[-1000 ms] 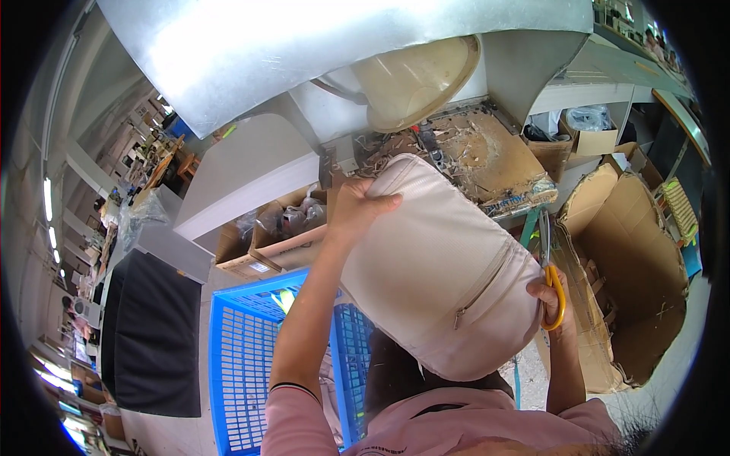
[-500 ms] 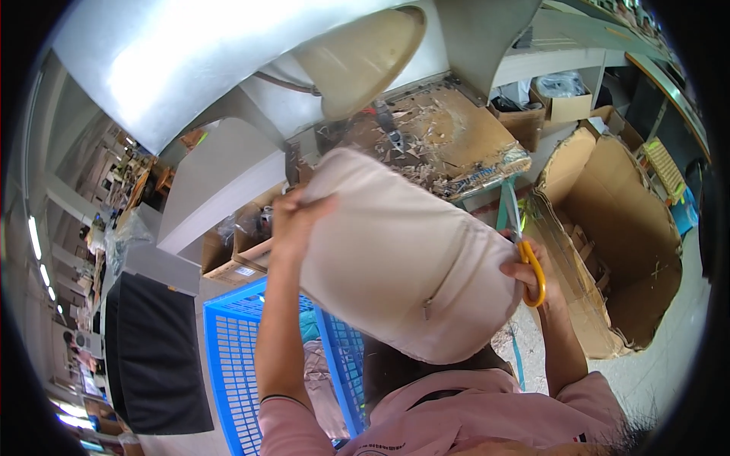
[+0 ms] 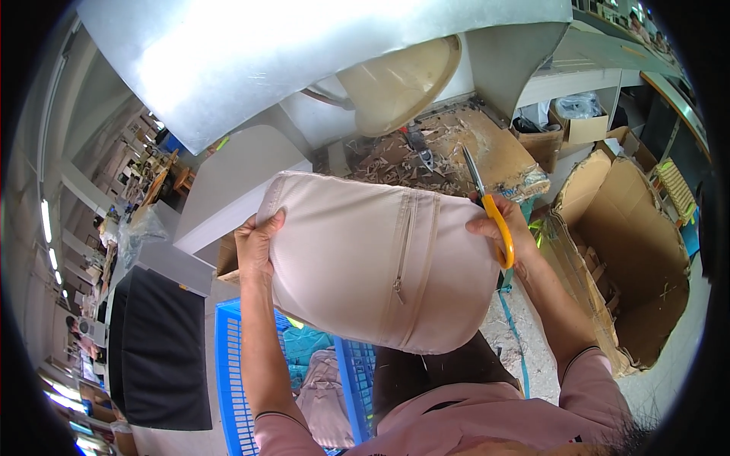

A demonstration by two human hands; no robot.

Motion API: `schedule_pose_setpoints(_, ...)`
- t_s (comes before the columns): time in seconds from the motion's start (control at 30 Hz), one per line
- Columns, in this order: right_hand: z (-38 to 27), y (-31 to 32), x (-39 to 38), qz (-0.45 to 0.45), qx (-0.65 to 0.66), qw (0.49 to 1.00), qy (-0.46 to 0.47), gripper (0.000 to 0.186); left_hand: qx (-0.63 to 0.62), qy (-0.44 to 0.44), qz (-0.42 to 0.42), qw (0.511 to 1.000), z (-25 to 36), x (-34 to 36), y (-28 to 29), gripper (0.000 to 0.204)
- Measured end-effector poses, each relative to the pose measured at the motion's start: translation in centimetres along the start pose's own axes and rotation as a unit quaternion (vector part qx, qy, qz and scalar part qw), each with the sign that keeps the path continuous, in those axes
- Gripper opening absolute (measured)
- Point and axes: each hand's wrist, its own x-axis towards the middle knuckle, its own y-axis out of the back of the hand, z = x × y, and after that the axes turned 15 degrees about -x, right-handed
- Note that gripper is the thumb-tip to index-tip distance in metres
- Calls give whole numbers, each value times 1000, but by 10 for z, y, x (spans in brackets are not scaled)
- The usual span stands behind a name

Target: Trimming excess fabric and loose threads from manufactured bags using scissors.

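A pale pink fabric piece with a zipper (image 3: 342, 251), rounded at its corners like a bag panel, is stretched out in front of my lap. My left hand (image 3: 258, 242) is closed on its left edge, thumb on top. At the right edge my right hand (image 3: 506, 228) pinches the fabric and also holds scissors with orange handles (image 3: 498, 228). The scissor blades point up and away, clear of the fabric. A zipper runs across the panel right of its middle, its pull hanging at the near end. What lies behind the panel is hidden.
A blue plastic basket (image 3: 230, 372) with folded pink and teal fabric (image 3: 323, 395) stands at my left. Ahead, a scrap-strewn board (image 3: 487, 144) sits under a pale metal machine housing (image 3: 319, 45). A large open cardboard box (image 3: 631, 251) is at my right, a black-covered block (image 3: 163, 349) far left.
The fabric piece has been levelled and turned to lie more squarely across, its zipper now more upright. My left hand has moved down and left; the right hand with the scissors has risen slightly.
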Motion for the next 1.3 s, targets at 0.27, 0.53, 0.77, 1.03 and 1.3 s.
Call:
schedule_pose_setpoints(0.27, -1, 13, 13, 10, 42, 998, -40, 48, -9, 28, -18, 999, -8, 21, -28, 22)
schedule_pose_setpoints(0.53, -7, 19, 16, 30, 34, 997, -70, 47, -9, 33, -23, 999, -14, 33, -45, 22)
schedule_pose_setpoints(0.77, -7, 22, 15, 31, 27, 996, -77, 47, -10, 27, -32, 999, -17, 35, -45, 21)
schedule_pose_setpoints(1.03, -5, 25, 10, 26, 42, 997, -54, 47, -11, 29, -35, 999, -19, 33, -47, 21)
schedule_pose_setpoints(1.3, 1, 28, 16, 26, 7, 998, -53, 48, -6, 49, -21, 999, -26, 32, -43, 24)
